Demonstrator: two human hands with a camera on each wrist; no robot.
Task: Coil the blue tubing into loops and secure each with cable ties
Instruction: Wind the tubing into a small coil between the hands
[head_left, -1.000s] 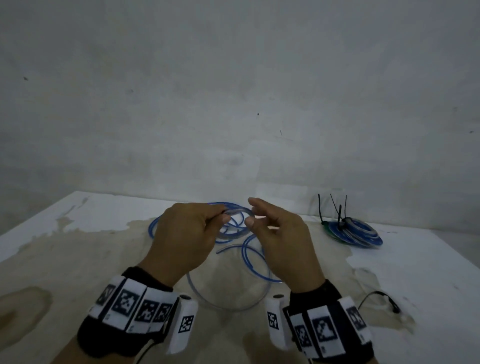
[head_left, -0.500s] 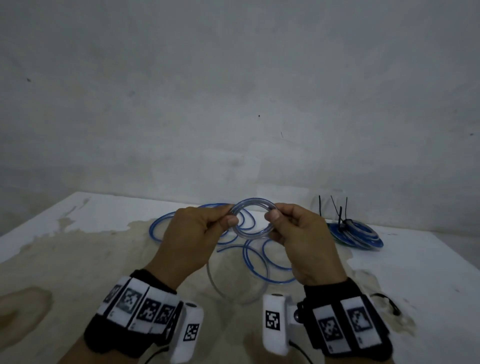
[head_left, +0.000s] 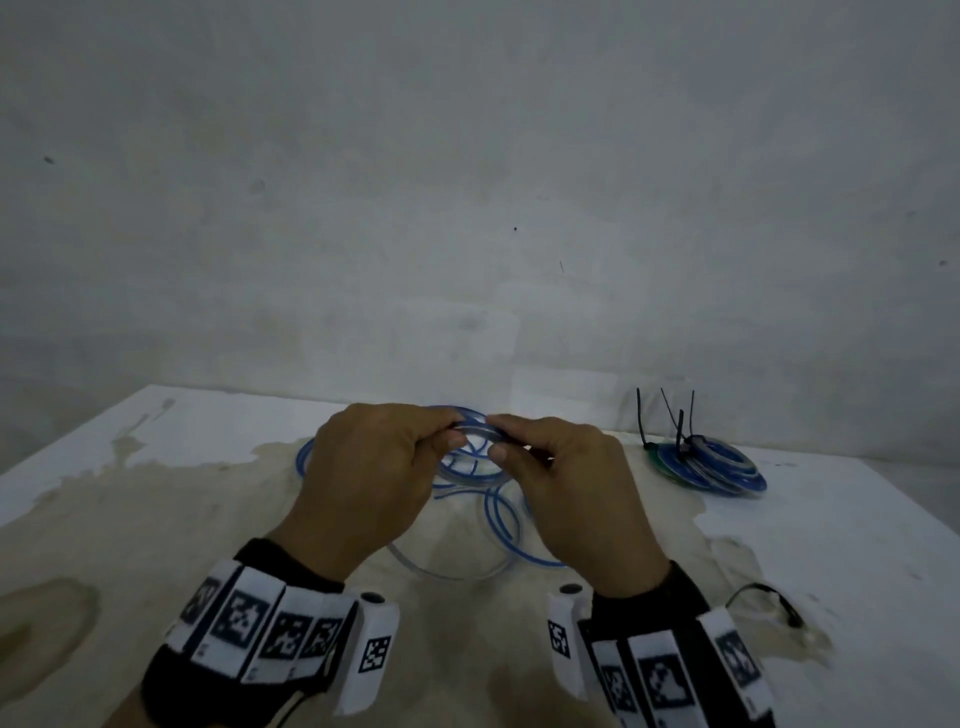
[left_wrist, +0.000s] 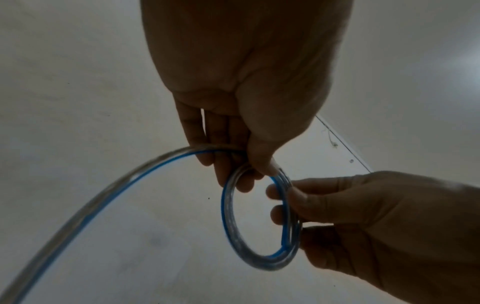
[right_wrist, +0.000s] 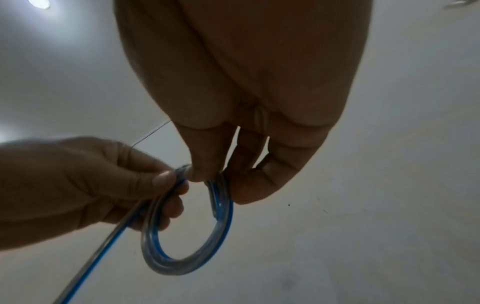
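The tubing is clear with a blue stripe. A small coil (head_left: 470, 470) of it hangs between my hands above the table; it shows as a ring in the left wrist view (left_wrist: 228, 216) and the right wrist view (right_wrist: 182, 265). My left hand (head_left: 453, 430) pinches the coil's left side with thumb and fingers (left_wrist: 253, 176). My right hand (head_left: 496, 437) pinches the opposite side (right_wrist: 218, 185). The tubing's tail (left_wrist: 103, 197) runs from my left hand down to loose loops (head_left: 501, 525) on the table.
At the back right lie finished blue coils (head_left: 711, 467) with black cable ties (head_left: 680, 426) sticking up. A single black cable tie (head_left: 763, 597) lies near my right wrist. The stained white table (head_left: 156, 441) ends at a grey wall.
My hands have come closer together and the small coil has tilted down between them. The loose loops on the table have shifted as tubing was drawn in.
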